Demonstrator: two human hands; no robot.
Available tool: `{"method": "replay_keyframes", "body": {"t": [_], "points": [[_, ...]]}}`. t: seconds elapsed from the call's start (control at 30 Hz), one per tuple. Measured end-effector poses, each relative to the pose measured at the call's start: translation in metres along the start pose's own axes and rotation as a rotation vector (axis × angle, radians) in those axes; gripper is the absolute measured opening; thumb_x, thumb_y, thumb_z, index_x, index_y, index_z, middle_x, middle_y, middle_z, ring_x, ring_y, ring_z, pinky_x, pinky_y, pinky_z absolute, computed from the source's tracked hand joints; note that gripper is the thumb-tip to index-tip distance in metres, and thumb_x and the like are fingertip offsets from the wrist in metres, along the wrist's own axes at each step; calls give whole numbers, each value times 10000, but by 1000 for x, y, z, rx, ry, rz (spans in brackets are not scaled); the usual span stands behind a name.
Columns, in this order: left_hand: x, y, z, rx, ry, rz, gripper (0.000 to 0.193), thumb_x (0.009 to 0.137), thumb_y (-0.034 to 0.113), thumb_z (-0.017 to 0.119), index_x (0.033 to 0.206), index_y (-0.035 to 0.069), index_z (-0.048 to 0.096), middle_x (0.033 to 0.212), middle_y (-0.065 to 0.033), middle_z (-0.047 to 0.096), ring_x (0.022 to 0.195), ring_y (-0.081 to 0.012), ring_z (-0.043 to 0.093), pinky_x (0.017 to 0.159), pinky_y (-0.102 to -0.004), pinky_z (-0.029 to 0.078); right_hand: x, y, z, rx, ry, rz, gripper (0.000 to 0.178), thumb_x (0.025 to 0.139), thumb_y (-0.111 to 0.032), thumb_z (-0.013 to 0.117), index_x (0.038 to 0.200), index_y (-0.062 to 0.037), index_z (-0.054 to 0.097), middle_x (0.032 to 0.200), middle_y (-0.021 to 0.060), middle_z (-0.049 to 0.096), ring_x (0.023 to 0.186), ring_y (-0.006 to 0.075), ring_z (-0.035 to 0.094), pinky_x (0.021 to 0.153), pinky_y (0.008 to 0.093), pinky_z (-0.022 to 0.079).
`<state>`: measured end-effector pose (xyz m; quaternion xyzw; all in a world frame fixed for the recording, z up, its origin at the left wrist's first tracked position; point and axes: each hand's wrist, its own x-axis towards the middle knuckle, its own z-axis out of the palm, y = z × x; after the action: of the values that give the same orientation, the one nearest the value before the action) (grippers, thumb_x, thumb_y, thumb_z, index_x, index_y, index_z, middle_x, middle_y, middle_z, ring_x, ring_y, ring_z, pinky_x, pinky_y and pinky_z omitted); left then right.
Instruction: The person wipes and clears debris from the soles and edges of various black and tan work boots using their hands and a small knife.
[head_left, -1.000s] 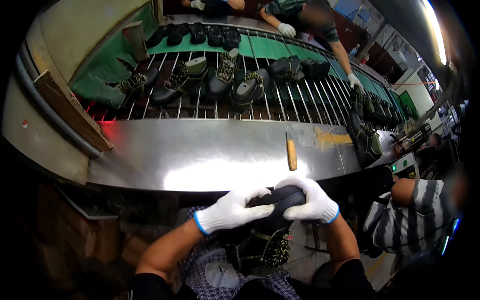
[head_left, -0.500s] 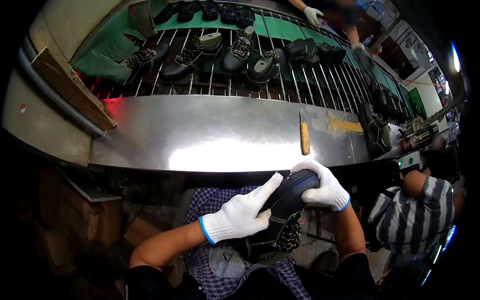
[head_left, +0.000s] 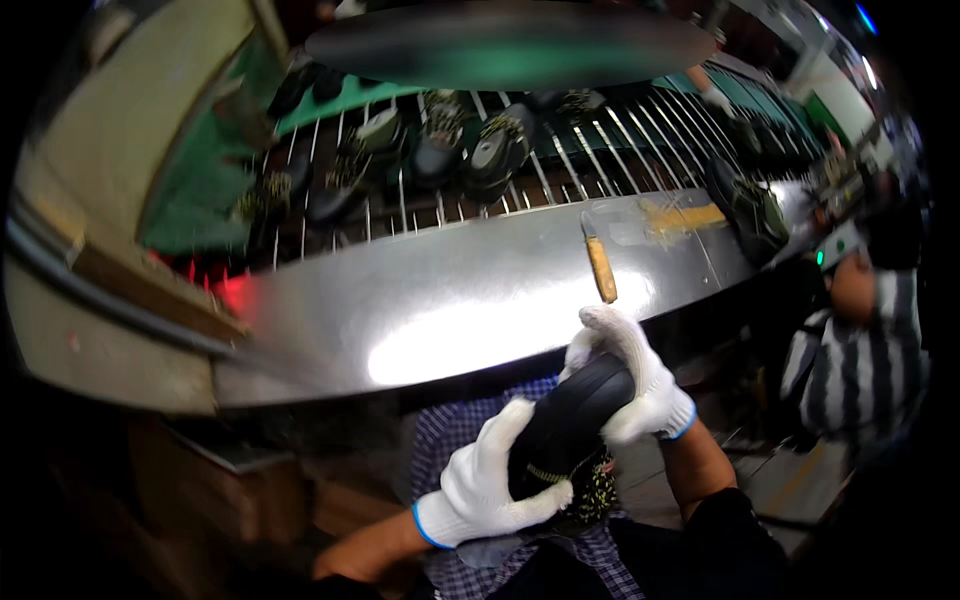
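A black shoe (head_left: 567,420) with yellow-flecked laces is held over my lap, its toe tilted up and away from me. My left hand (head_left: 485,472), in a white knit glove with a blue cuff, grips the shoe's left side, thumb near the laces. Around the toe from the right closes my right hand (head_left: 640,380), gloved the same way, its fingers over the far edge. A knife (head_left: 600,268) with a wooden handle lies on the metal ledge just beyond the right hand.
The metal ledge (head_left: 320,310) fronts a roller conveyor (head_left: 560,165) carrying several black shoes. Another shoe (head_left: 745,210) stands at the ledge's right end. A person in a striped garment (head_left: 850,370) sits at right; a gloved hand (head_left: 716,98) reaches in beyond the rollers. A blurred oval covers the top.
The view has tilted and shifted. My left hand has moved from pointing along the toe to gripping the shoe's side. My right fingers have moved on the toe, and the shoe has turned somewhat.
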<state>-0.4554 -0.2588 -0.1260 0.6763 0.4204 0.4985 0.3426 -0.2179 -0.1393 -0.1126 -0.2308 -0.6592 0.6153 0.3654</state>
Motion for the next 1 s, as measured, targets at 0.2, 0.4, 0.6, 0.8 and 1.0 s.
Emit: {"method": "replay_keyframes", "body": {"t": [0.2,0.4,0.6,0.8,1.0], "points": [[13,-27,-59,-17,-18,-41,1201,749,232,998,1634,-19,225,1423,-232,552,1302,-338,625,1096,-507,530,4,101,60,525,256,356,692,1129,-440,525,1619,30,389,1511,154,576,1373,232,559,1180,381,457],[120,-67,-113,-110,-622,-496,1090,733,244,1011,1617,26,411,1444,-135,601,1322,-226,592,1168,-360,455,3,19,29,-306,-102,210,894,962,-383,787,1647,-15,345,1556,281,532,1409,361,592,1182,454,473],[122,-81,-92,-96,-627,-597,790,725,204,992,1394,16,616,1342,-105,684,1253,-214,630,1104,-360,500,-15,24,35,-641,-5,237,748,945,-227,696,1592,-3,398,1464,317,559,1114,498,697,987,512,588],[125,-94,-87,-117,-604,-681,807,683,109,995,1383,-4,610,1363,-136,690,1263,-215,640,1089,-363,522,3,70,29,-545,257,437,391,1075,-260,541,1406,-67,621,1127,277,732,904,449,749,825,509,608],[108,-112,-84,-350,-445,-531,882,690,231,1015,1413,-7,571,1326,-136,689,1222,-227,654,1091,-378,518,-2,17,52,-750,176,312,506,941,-276,694,1373,-24,615,1062,237,753,895,386,769,762,470,627]]}}
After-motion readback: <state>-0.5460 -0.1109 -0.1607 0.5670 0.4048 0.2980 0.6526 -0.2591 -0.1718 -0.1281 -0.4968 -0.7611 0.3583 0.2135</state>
